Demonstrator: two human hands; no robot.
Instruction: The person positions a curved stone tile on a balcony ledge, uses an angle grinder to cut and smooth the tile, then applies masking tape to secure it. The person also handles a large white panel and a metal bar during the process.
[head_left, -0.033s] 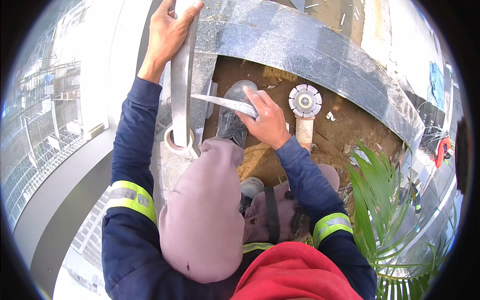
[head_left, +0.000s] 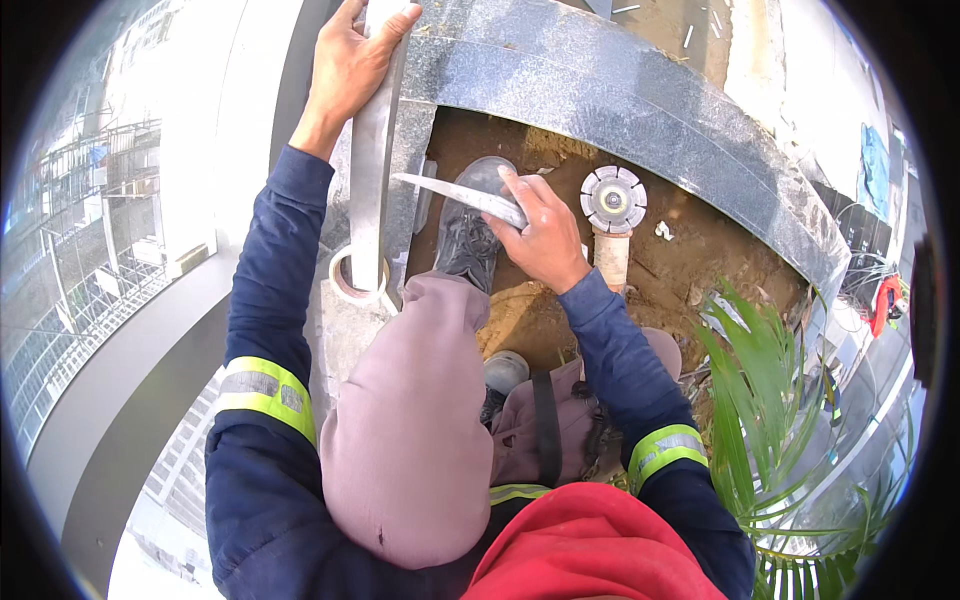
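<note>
My left hand (head_left: 350, 75) is wrapped round the upper part of a long, flat grey bar (head_left: 370, 190), its thumb along the right edge. The bar stands nearly upright in the picture, its lower end over a roll of pale tape (head_left: 342, 280). In my right hand (head_left: 548, 238) is a slender, pale grey tapered piece (head_left: 455, 192), gripped by its thick end. Its point is directed left, close to the bar's right edge; whether they touch I cannot tell. The piece's exact kind is unclear. Below it shows my dark shoe (head_left: 468, 240).
An angle grinder with a segmented disc (head_left: 613, 199) rests on the brown soil (head_left: 680, 240) to the right. A curved grey stone border (head_left: 620, 90) runs behind. Palm leaves (head_left: 745, 400) rise at the right; a grey metal frame (head_left: 130, 340) bends along the left.
My left hand and the bar have shifted slightly right. The tapered piece's point has moved a little up and right with my right hand.
</note>
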